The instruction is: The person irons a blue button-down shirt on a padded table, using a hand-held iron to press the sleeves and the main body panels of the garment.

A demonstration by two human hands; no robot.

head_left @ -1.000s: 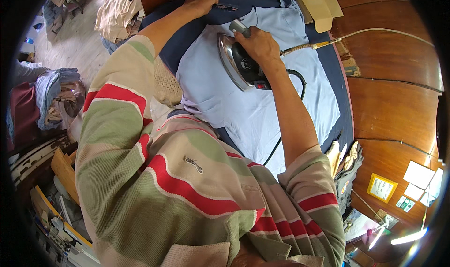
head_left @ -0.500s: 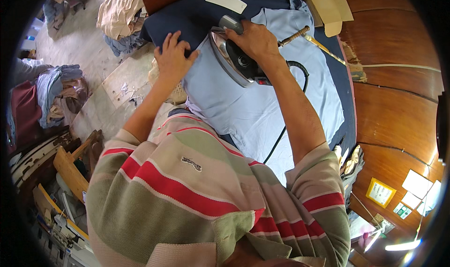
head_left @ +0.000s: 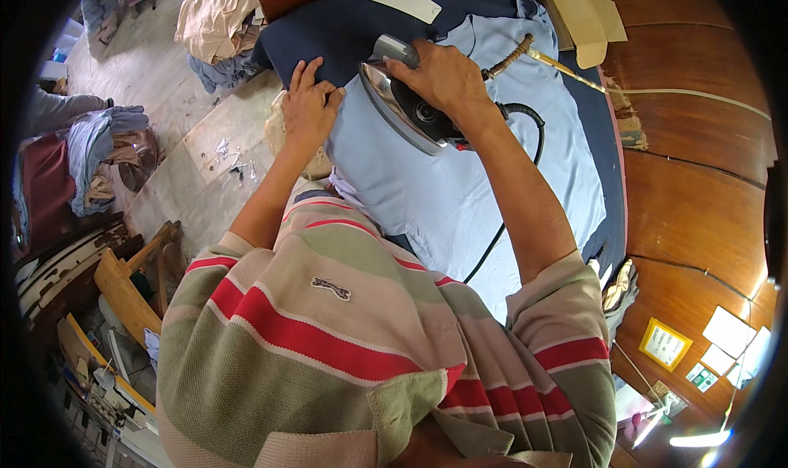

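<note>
My right hand (head_left: 447, 78) is closed around the grey handle of an iron (head_left: 402, 107). The iron's silver soleplate rests on a light blue shirt (head_left: 525, 156) spread over a dark navy table cover (head_left: 328, 26). A black cord runs from the back of the iron across the cloth. At the left edge of the shirt is my left hand (head_left: 310, 111), palm down, fingers apart and slightly bent, with the thumb by the fabric's edge. Whether the fingertips press on the cloth is hard to make out.
A white card (head_left: 405, 1) lies at the far side of the table. An open cardboard box (head_left: 587, 16) stands at the far right, near a cord-wrapped rod (head_left: 566, 70). Cloth piles (head_left: 217, 20) sit at left; a wooden wall (head_left: 698, 197) closes the right.
My right hand has slid the iron slightly left. The fingers of my left hand have drawn closer together near the shirt's edge. The whole view has shifted a little.
</note>
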